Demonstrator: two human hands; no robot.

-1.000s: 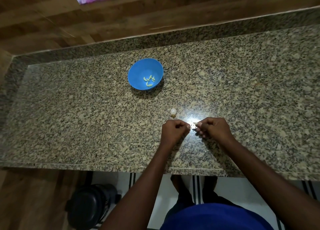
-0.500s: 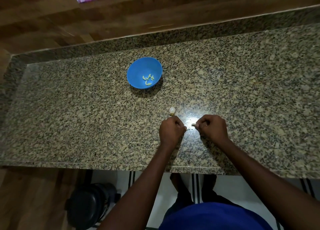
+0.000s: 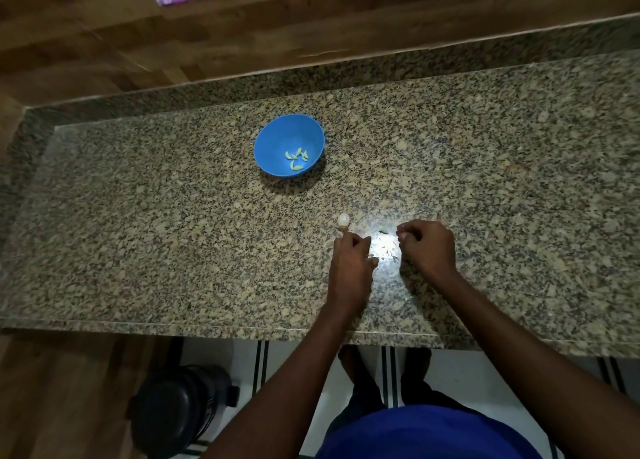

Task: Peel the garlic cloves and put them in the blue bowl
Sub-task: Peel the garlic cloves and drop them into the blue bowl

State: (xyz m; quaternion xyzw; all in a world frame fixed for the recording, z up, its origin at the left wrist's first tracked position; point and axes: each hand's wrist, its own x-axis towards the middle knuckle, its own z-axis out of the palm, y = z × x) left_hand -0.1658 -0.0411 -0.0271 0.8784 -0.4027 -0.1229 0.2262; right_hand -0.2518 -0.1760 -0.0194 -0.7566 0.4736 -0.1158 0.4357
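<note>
Left hand (image 3: 351,263) and right hand (image 3: 427,247) curled, apart, below blue bowl (image 3: 273,140); contents unclear. Garlic clove (image 3: 343,220) lay loose: a nudge might roll it.

Bare counter (image 3: 156,237) lies between hands and blue bowl (image 3: 277,140); only a garlic clove (image 3: 343,220) intervenes.

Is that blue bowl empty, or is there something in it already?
Not empty: the blue bowl holds a few pale peeled garlic cloves at its bottom.
</note>
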